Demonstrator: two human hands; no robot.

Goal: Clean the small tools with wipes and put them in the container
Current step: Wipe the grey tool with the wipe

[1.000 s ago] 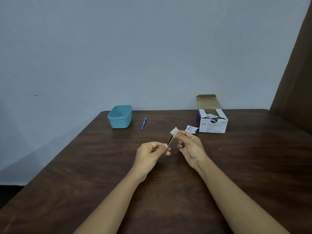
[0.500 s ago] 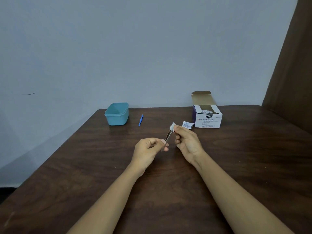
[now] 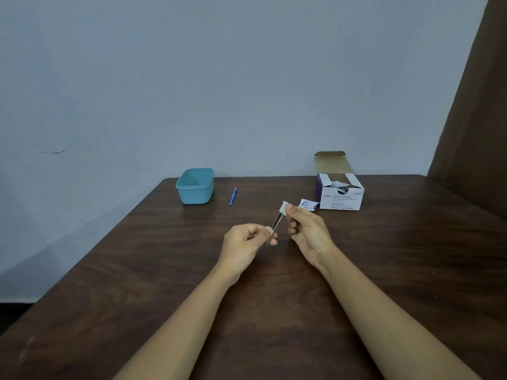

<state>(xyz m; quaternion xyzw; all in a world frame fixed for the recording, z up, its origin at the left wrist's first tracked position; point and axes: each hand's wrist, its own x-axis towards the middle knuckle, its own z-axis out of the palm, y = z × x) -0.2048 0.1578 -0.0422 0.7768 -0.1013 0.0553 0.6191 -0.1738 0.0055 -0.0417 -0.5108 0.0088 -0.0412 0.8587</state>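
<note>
My left hand (image 3: 248, 241) pinches the lower end of a thin metal tool (image 3: 275, 223), probably tweezers, held slanted above the table. My right hand (image 3: 307, 229) pinches a small white wipe (image 3: 283, 207) around the tool's upper tip. A teal container (image 3: 195, 185) stands open at the far left of the table. A small blue tool (image 3: 233, 196) lies flat just right of the container. The inside of the container is hidden from here.
An open box of alcohol swabs (image 3: 340, 192) stands at the back right of the brown wooden table (image 3: 411, 270), with a torn swab packet (image 3: 308, 204) lying next to it. A wall runs behind the table and a dark brown panel (image 3: 477, 119) rises at right.
The wipe in my right hand has slid a little up the metal tool toward its tip. Both hands stay together over the table's middle; the view shifted slightly.
</note>
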